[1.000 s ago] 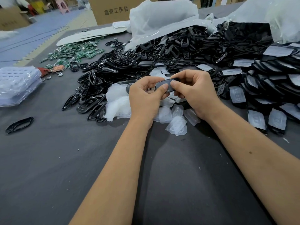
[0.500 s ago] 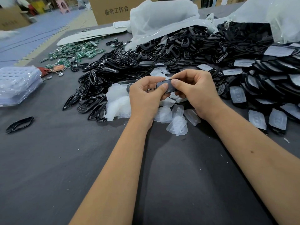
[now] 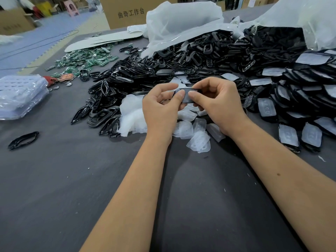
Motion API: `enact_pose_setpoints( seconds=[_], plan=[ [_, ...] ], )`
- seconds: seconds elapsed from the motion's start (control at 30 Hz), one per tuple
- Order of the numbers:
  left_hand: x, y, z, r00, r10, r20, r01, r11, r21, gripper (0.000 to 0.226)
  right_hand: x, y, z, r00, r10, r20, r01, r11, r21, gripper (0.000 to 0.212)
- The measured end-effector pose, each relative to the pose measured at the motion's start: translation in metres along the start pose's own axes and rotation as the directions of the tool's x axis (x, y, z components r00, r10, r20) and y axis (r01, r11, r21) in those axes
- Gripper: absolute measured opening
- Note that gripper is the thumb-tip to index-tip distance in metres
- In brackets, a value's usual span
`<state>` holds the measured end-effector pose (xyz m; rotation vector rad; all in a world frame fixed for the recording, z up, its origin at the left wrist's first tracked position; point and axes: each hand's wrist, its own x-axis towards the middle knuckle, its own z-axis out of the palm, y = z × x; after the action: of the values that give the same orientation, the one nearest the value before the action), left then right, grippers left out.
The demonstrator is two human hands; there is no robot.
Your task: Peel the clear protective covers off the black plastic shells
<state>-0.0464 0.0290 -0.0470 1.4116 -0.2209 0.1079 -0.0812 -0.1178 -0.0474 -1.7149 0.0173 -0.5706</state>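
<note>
Both forearms reaching forward, left hand (image 3: 161, 110) and right hand (image 3: 218, 104) meeting, fingers curling, thumbs pinching a shell (image 3: 187, 96) between them

I see green circuit boards (image 3: 85, 60) far left, a clear blister-tray stack (image 3: 21, 95) at the left edge, cardboard box (image 3: 127, 12) behind, probably white card sheets (image 3: 101, 40) nearby.

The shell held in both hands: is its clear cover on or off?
Cannot tell. Both thumbs hide much of the shell, held by the left hand and right hand.
</note>
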Motion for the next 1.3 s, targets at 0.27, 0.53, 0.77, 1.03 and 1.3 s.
enact_pose_setpoints(
  seconds=[0.27, 0.53, 0.77, 1.03, 1.3],
  plan=[
    [0.0006, 0.0003, -0.0015, 0.998, -0.013, 0.064, 0.012, 1.0, 0.017, 0.019, 0.0002, -0.0001, -0.0025, 1.0, 0.01, 0.028, -0.011, 0.999, 0.035, 0.011],
    [0.0029, 0.0005, -0.0034, 0.994, -0.075, 0.081, 0.078, 0.996, -0.036, 0.016, 0.0011, -0.0003, -0.0029, 0.998, 0.048, 0.034, -0.049, 0.998, 0.038, 0.012],
    [0.0031, -0.0019, -0.002, 0.997, -0.06, 0.057, 0.061, 0.998, -0.013, 0.012, 0.0009, -0.0028, -0.0027, 0.997, 0.08, 0.019, -0.081, 0.996, 0.032, 0.005],
    [0.0034, -0.0012, -0.0031, 0.992, -0.078, 0.103, 0.078, 0.997, 0.002, 0.016, 0.0015, -0.0019, -0.003, 0.995, 0.103, 0.012, -0.103, 0.995, 0.013, 0.009],
    [0.0026, 0.001, -0.0037, 0.992, -0.092, 0.081, 0.092, 0.996, 0.01, 0.022, 0.0019, -0.0023, -0.0021, 0.995, 0.103, 0.002, -0.103, 0.994, 0.029, 0.009]
  ],
)
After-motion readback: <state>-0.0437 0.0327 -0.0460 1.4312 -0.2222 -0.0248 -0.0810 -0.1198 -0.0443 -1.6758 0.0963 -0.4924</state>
